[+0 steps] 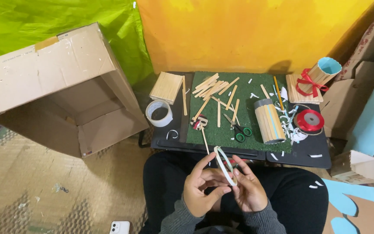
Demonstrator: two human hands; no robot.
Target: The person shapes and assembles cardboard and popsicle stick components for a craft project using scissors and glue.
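Both hands over lap, near edge of worktop (299,157). Left hand (202,190) and right hand (249,190) — fingers (239,167) pinched together on white ring (224,165), held tilted between them.

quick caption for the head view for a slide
Both hands, left hand and right hand, hold a thin white ring over the lap, before a craft tray of wooden sticks and scissors.

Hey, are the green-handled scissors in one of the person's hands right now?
No, the scissors lie on the green mat, while both the left hand and right hand hold a thin ring.
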